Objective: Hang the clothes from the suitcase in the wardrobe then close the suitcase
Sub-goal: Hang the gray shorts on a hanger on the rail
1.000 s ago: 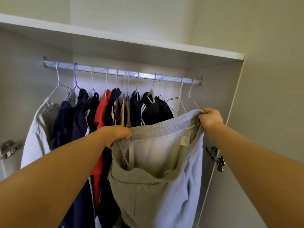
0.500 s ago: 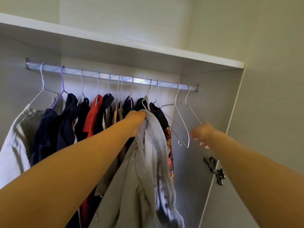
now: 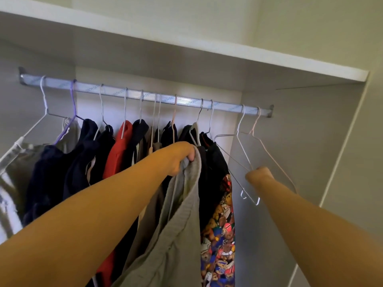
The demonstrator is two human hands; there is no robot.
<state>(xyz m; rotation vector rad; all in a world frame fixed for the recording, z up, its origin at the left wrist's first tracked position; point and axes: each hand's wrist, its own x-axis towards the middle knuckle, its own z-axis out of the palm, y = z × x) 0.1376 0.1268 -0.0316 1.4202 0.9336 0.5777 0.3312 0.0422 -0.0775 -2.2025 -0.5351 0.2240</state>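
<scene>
My left hand (image 3: 182, 157) is raised in front of the wardrobe rail (image 3: 145, 95), gripping the bunched waistband of grey trousers (image 3: 182, 224) that hang down from it. My right hand (image 3: 259, 175) is closed around the lower wire of an empty white wire hanger (image 3: 241, 148) that still hooks on the rail near its right end. A second empty pinkish hanger (image 3: 269, 150) hangs just right of it. The suitcase is out of view.
Several garments hang on the rail: a pale one (image 3: 14, 172) at far left, dark navy ones (image 3: 68, 162), a red one (image 3: 118, 152), and a bear-print one (image 3: 219, 235). A white shelf (image 3: 207, 56) sits above. The wardrobe's right side panel (image 3: 300, 162) is close.
My right hand let go of the trousers, reached up to the right and closed on the empty wire hanger. My left hand gathered the trousers alone and lifted them toward the rail.
</scene>
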